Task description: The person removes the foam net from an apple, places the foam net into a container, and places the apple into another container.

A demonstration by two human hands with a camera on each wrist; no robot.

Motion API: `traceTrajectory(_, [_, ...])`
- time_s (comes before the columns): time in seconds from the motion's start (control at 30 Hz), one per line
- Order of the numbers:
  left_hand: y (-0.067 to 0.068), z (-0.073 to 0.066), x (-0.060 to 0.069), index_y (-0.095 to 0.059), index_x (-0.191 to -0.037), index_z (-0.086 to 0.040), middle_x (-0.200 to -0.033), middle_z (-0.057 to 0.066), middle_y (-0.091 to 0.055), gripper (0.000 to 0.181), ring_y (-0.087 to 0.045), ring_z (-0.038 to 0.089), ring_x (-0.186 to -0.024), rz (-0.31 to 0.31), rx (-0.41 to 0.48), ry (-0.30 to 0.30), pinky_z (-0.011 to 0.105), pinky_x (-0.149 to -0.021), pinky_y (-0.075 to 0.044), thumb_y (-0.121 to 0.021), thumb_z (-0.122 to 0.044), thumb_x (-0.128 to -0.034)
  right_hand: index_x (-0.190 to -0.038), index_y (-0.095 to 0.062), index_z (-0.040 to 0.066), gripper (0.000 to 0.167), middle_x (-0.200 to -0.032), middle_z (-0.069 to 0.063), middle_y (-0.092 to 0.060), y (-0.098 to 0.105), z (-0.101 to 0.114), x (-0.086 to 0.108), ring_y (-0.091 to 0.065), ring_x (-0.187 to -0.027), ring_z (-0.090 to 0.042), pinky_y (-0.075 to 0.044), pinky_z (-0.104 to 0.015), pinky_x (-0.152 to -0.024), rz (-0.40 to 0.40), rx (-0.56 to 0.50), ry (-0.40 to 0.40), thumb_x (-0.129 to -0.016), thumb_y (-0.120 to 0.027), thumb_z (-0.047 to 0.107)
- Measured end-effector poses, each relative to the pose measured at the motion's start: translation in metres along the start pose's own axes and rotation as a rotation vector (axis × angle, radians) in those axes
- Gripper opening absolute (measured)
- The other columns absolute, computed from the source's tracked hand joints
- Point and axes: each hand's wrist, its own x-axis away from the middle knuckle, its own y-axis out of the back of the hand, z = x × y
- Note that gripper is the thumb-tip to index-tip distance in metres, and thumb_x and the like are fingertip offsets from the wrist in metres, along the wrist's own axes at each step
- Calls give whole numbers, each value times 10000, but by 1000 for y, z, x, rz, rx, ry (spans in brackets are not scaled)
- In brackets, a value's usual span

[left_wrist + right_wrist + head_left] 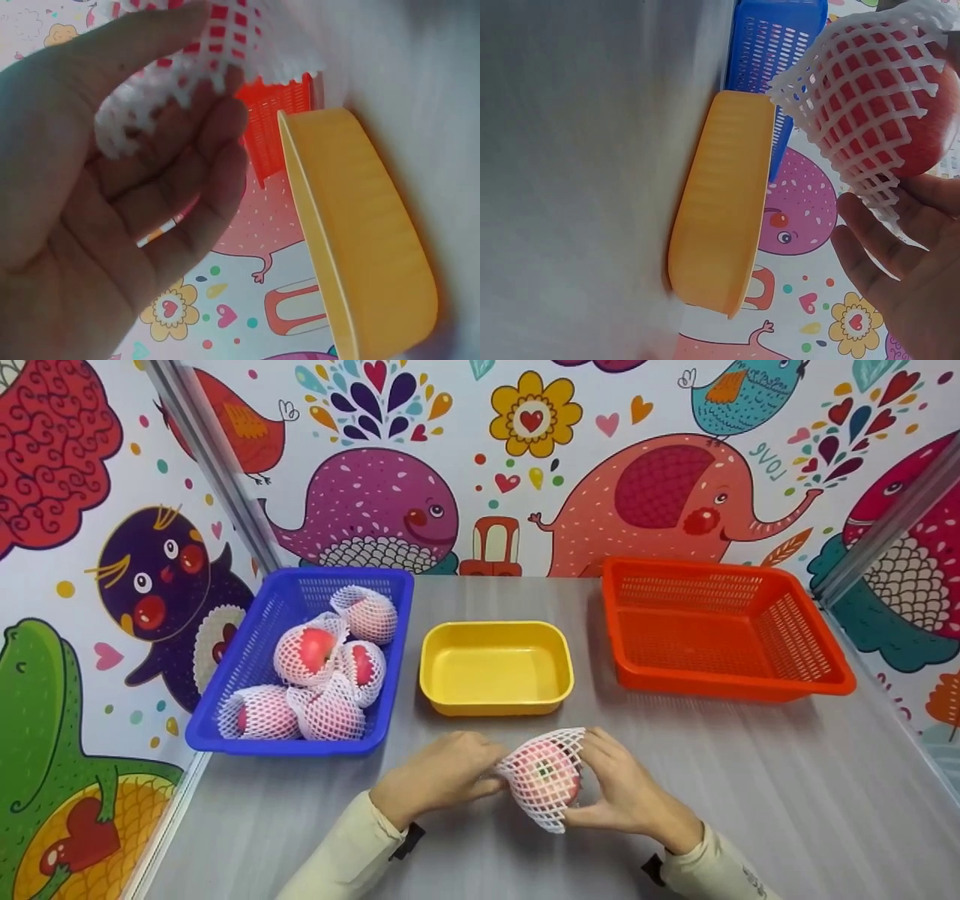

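Between the hands, above the grey table, is a red apple (566, 787) partly wrapped in a white foam net (536, 799). My left hand (446, 776) pinches the gathered left end of the net. In the left wrist view its thumb (150, 41) lies over the mesh, with the fingers curled behind. My right hand (630, 795) holds the net's open edge, fingers at the top corner and thumb at the bottom corner. Bare red apple skin (930, 142) shows on the right hand's side in the right wrist view.
A blue basket (401, 660) at left holds several net-wrapped apples (307, 656). A yellow tray (495, 709) stands just beyond the hands. An orange-red basket (727, 686) stands at back right. Printed cartoon panels (480, 457) wall the table (757, 795).
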Motion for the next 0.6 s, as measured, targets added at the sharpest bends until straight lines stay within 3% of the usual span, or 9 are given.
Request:
traceTrajectory(0.17, [3, 0, 1, -667, -782, -156, -686, -95, -558, 135, -518, 59, -621, -6, 28, -4, 235, -599, -454, -745, -178, -890, -1145, -646, 99, 654, -1131, -47, -658, 1, -1, 0, -626, -1042, -228, -394, -406, -1046, -6, -5, 21, -566, -878, 299])
traceTrajectory(0.27, [5, 0, 2, -678, -761, -165, -660, -105, -540, 147, -494, 60, -600, -10, 15, -4, 234, -577, -430, -761, -200, -878, -1149, -642, 105, 678, -1119, -15, -649, 3, -2, 0, -606, -1021, -220, -422, -354, -981, -23, -14, 52, -549, -886, 305])
traceTrajectory(0.4, [5, 2, 5, -668, -728, -172, -627, -115, -494, 168, -468, 68, -579, -28, 1, 6, 238, -552, -399, -769, -207, -859, -1129, -635, 110, 666, -1069, 26, -620, 8, -1, 1, -562, -999, -204, -428, -283, -905, -20, -23, 40, -592, -911, 390])
traceTrajectory(0.6, [10, 8, 10, -624, -693, -182, -603, -111, -452, 212, -460, 80, -558, -56, -29, 43, 247, -524, -369, -754, -206, -858, -1235, -621, 88, 767, -1109, 6, -632, 14, 1, 4, -568, -1034, -220, -436, -281, -917, -30, -48, 36, -634, -918, 462])
